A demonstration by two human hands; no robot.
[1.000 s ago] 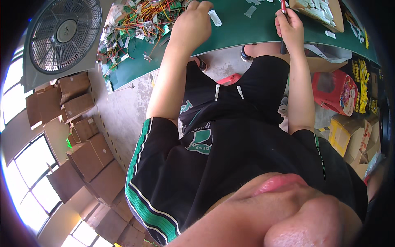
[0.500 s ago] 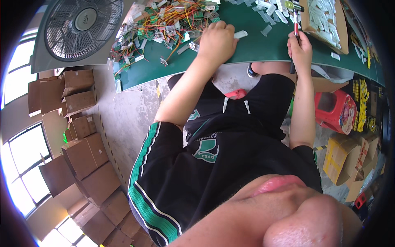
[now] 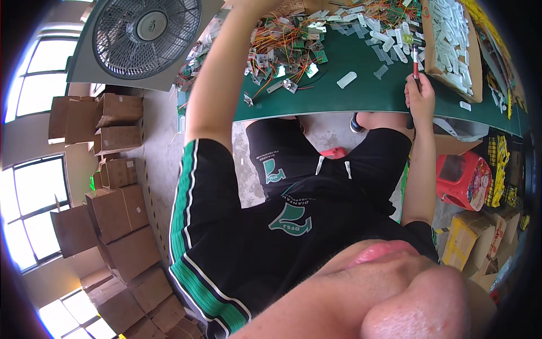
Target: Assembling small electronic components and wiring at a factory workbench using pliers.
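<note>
My left hand is stretched to the far edge of view, beyond a tangled pile of wired circuit boards. Its fingers are cut off by the picture's rim. My right hand is closed round the handle of a small mallet with a yellow and black head, a red band and a black grip. The mallet stands head away from me at the table's near edge, beside a cardboard box full of white plastic pieces. One white plastic cover lies alone on the green table between my arms.
A grey box fan stands at the far left. Loose white and clear plastic pieces lie left of the box. Cardboard cartons are stacked along the left wall. A red plastic stool-like item and open cartons sit at right.
My left hand has let go of the white cover, which now lies on the table, and has reached far forward and left. My right hand still holds the mallet. The view has shifted.
</note>
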